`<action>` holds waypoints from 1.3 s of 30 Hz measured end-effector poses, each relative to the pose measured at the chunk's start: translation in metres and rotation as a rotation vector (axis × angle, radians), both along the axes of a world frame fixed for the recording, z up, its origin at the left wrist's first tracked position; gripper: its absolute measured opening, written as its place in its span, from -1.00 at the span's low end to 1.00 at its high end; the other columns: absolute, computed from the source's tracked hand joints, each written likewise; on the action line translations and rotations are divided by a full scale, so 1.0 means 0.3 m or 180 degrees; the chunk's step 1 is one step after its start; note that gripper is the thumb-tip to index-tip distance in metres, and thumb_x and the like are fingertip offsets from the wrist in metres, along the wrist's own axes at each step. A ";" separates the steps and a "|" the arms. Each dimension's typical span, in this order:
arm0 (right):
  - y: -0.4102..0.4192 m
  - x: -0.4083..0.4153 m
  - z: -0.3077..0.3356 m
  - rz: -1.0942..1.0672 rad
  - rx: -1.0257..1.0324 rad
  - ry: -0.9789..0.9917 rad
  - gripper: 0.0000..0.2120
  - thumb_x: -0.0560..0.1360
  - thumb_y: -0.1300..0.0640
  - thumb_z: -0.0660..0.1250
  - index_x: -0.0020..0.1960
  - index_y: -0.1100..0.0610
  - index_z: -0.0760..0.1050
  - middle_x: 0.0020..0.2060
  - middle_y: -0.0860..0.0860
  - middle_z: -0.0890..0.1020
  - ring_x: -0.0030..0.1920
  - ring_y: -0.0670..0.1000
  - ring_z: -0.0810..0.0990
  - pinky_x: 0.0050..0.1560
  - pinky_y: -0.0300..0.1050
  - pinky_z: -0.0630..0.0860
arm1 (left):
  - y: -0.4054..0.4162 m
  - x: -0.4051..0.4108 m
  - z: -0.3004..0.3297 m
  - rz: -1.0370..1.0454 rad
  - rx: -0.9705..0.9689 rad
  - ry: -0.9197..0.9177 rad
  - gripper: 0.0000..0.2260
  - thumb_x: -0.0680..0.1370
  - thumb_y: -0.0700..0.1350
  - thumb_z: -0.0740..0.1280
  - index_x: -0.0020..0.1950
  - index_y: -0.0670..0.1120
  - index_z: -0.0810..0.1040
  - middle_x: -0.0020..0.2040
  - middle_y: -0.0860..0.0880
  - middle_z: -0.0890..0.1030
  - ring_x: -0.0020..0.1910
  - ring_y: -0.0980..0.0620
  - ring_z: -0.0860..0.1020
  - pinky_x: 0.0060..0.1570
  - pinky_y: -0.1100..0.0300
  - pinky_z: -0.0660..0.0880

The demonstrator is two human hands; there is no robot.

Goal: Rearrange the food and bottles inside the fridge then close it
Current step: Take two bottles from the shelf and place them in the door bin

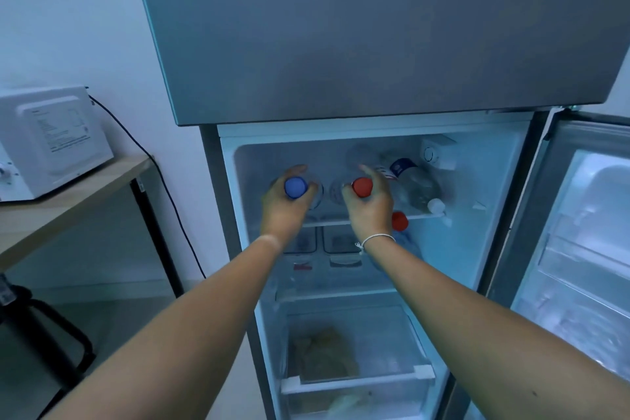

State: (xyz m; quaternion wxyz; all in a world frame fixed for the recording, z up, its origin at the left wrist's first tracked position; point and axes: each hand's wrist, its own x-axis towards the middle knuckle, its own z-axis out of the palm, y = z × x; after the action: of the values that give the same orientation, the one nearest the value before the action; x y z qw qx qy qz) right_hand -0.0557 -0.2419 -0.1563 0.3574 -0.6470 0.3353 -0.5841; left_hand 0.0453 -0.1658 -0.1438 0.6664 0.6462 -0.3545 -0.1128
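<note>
The fridge (341,133) stands with its lower door (579,215) swung open to the right. On the top shelf my left hand (284,211) grips an upright clear bottle with a blue cap (296,187). Beside it my right hand (370,211) grips an upright clear bottle with a red cap (362,187). To the right a clear bottle with a white cap (422,191) lies on its side on the same shelf. Another red-capped bottle (399,221) shows below the shelf edge, partly hidden by my right wrist.
Two lidded food containers (337,242) sit on the middle shelf. The bottom drawer (358,382) holds a bag of pale food (324,355). A white microwave (51,143) rests on a wooden table (68,201) at the left, its black cable hanging down.
</note>
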 end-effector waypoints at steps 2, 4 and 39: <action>0.000 0.003 0.006 0.0022 0.0044 0.0001 -0.62 0.42 0.32 0.37 0.23 0.27 0.48 0.21 0.17 0.53 0.20 0.05 0.49 0.12 -0.55 0.26 | -0.004 0.006 0.010 -0.0020 0.0023 0.0020 -0.76 0.44 -0.07 0.41 0.08 0.14 0.56 0.05 0.03 0.59 0.01 0.02 0.58 0.14 -0.09 0.57; 0.005 -0.001 0.009 0.0033 0.0128 -0.0041 -0.62 0.42 0.31 0.38 0.23 0.27 0.49 0.22 0.17 0.53 0.24 0.10 0.49 0.18 -0.40 0.29 | -0.007 0.008 0.014 -0.0027 0.0035 0.0042 -0.75 0.44 -0.07 0.40 0.09 0.13 0.56 0.04 0.04 0.59 0.01 0.02 0.58 0.13 -0.08 0.57; 0.498 -0.609 0.105 -0.0835 0.0796 0.0606 -0.88 0.45 0.14 0.29 -0.20 0.11 0.36 -0.20 0.09 0.48 -0.18 0.11 0.39 -0.16 -0.14 0.32 | 0.330 -0.406 0.016 -0.1119 0.0724 0.0135 -0.74 0.40 -0.08 0.36 0.02 -0.18 0.61 -0.10 -0.06 0.54 -0.16 -0.11 0.54 -0.27 -0.15 0.65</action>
State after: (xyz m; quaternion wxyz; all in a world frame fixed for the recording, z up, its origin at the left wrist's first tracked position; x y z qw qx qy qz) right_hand -0.2385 -0.0926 -0.1247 0.3226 -0.6007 0.5189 -0.5157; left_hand -0.0765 -0.0669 -0.1389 0.5665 0.6429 -0.4327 -0.2801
